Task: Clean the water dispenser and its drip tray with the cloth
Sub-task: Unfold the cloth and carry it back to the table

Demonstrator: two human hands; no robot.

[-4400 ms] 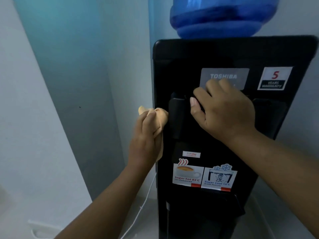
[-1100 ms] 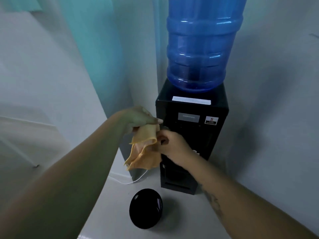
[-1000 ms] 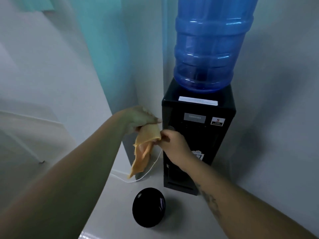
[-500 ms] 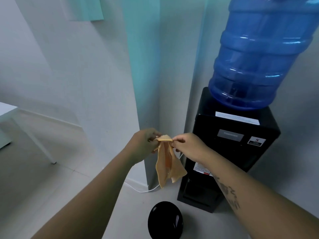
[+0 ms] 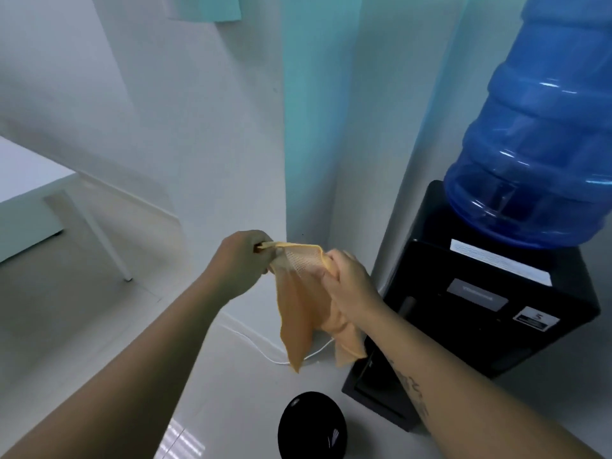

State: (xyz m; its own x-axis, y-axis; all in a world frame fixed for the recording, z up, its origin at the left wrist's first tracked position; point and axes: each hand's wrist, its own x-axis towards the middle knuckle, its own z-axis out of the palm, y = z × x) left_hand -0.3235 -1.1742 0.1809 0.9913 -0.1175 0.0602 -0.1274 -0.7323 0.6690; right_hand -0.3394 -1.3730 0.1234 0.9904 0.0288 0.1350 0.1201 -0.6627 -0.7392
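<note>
We hold the orange cloth in the air between our hands. The left grip pinches one top corner, the right grip curls round the other side, and the rest hangs loose below. Just beyond the right grip the black water dispenser stands on the floor close to the wall, a blue water bottle upturned on its top. A white cable lies on the floor behind the cloth. A round black object sits near the dispenser's base.

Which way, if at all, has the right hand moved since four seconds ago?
Yes. The right hand has come off the front of the dispenser and now grips the cloth in the air, left of it.
</note>
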